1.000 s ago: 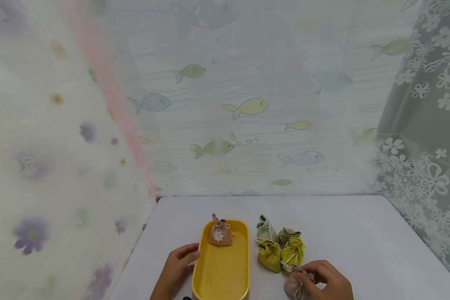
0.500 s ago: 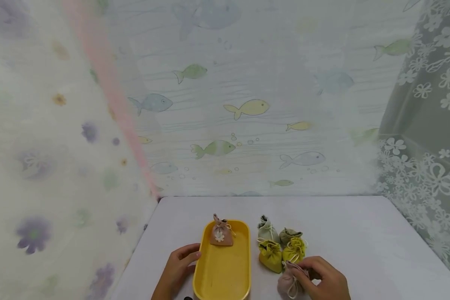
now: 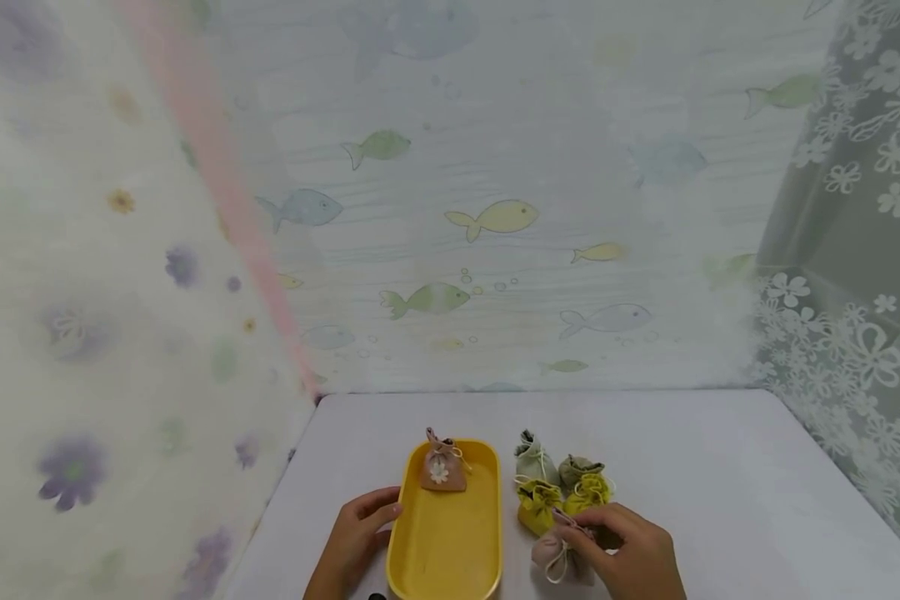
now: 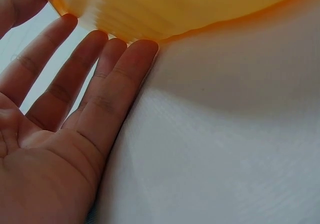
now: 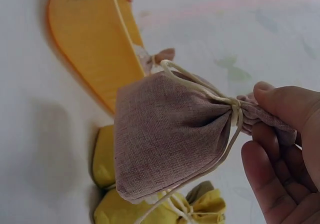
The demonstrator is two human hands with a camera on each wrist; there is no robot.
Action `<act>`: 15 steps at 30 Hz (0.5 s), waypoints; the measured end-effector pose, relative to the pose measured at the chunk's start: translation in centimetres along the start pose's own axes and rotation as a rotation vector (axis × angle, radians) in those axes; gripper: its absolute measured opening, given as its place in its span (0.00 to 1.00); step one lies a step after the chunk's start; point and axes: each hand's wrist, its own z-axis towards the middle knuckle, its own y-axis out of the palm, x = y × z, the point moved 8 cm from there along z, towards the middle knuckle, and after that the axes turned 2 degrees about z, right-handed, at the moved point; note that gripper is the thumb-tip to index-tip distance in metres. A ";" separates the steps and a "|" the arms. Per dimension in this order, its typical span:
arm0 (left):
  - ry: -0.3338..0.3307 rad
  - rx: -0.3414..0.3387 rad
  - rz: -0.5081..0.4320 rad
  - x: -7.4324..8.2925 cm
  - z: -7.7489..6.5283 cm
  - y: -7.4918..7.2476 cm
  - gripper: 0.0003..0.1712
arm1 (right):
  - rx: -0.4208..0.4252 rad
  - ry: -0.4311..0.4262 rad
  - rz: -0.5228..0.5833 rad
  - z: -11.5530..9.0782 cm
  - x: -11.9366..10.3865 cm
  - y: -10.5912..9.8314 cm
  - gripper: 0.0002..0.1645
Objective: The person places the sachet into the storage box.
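Observation:
My right hand pinches the gathered neck of a mauve drawstring pouch between thumb and fingers. A pale cord is tied around that neck. In the head view the pouch is above the table, right of a yellow tray. My left hand is at the tray's left side. Its fairly straight fingertips touch the outer wall in the left wrist view, and the thumb lies at the rim. A pinkish-brown pouch with a white flower leans at the tray's far end.
Right of the tray stand a pale grey-green pouch, an olive pouch and two yellow pouches, one at left and one at right. A small dark round thing shows at the bottom edge. A fish-patterned curtain hangs behind the table.
My right hand has moved left and slightly up with the mauve pouch, away from the right yellow pouch towards the tray. My left hand and the tray stay where they were.

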 end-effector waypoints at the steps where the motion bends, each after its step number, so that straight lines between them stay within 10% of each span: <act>1: 0.000 -0.001 -0.001 0.0 0.0 0.0 0.35 | 0.000 -0.001 -0.001 0.1 -0.1 0.1 0.18; 15: 0.012 -0.021 0.000 -0.1 0.2 0.0 0.36 | -0.011 -0.112 0.041 1.6 -2.1 1.2 0.19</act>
